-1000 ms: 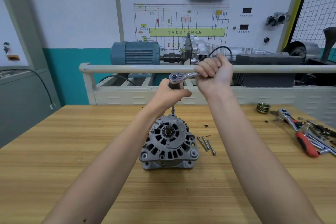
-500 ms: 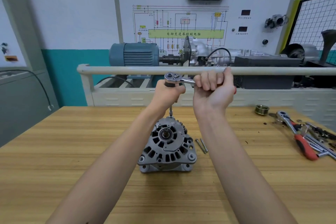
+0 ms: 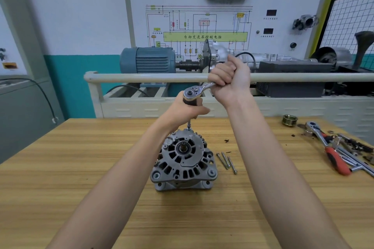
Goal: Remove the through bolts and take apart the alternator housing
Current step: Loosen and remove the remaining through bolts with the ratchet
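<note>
I see the alternator (image 3: 183, 160) standing on the wooden counter (image 3: 60, 168), pulley end up, its bare shaft in the middle of the vented front housing. At the far rim of the housing a thin extension bar (image 3: 189, 124) comes straight down onto a bolt head. Above it sits the ratchet (image 3: 194, 91), head to the left, handle running up and to the right.

My left hand (image 3: 185, 110) has its grip closed around the dark socket adapter just below the ratchet head, fingers curled about it. My right hand (image 3: 229, 79) holds the ratchet handle in a full fist; the handle is almost wholly hidden inside it, with only the short polished neck showing between the fist and the head.

Just to the right of the alternator three long through bolts (image 3: 226, 161) lie loose on the counter, side by side and slightly fanned. Farther right, near the counter's far edge, stands a grooved pulley (image 3: 289, 120), and beyond it a second ratchet with a red handle (image 3: 327, 147) lies among other steel tools and small dark scraps. Behind the counter runs a pale rail (image 3: 141, 78), then a blue electric motor (image 3: 147, 60) and a wiring-diagram board (image 3: 202, 26).
</note>
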Tool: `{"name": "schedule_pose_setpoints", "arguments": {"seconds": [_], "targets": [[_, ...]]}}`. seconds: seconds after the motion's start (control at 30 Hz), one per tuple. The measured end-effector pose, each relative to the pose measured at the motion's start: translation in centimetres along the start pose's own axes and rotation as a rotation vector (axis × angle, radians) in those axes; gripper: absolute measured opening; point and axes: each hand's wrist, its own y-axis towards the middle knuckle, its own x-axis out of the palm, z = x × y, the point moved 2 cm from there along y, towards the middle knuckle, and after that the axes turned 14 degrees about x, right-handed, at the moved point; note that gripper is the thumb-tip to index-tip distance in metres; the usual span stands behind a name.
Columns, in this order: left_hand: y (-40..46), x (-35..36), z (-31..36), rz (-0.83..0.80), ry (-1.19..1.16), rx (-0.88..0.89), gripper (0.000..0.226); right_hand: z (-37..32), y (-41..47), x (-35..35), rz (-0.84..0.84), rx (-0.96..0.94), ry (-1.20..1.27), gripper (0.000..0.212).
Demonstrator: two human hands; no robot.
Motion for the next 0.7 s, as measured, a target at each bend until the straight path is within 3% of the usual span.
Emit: {"name": "schedule_pose_setpoints", "arguments": {"seconds": [0.13, 0.23, 0.5, 0.6, 0.7], "targets": [[0.5, 0.2, -0.2, 0.325, 0.026, -0.074, 0.040, 2.2, -1.9, -0.8, 0.018, -0.317, 0.051, 0.057], [0.7, 0.5, -0.1, 0.384, 0.060, -0.109, 0.032, 3.0, -2.7, -1.1, 0.004, -0.420, 0.056, 0.060], [0.2, 0.5, 0.3, -0.009, 0.032, -0.042, 0.037, -1.2, 1.1, 0.1, -0.032, 0.146, -0.030, 0.054], [0.4, 0.4, 0.2, 0.024, -0.020, -0.049, 0.050, -1.0, 1.4, 0.2, -0.040, 0.148, -0.025, 0.054], [0.4, 0.5, -0.1, 0.179, -0.015, -0.050, 0.050, -0.3, 0.4, -0.4, -0.024, -0.016, 0.062, 0.052]]}}
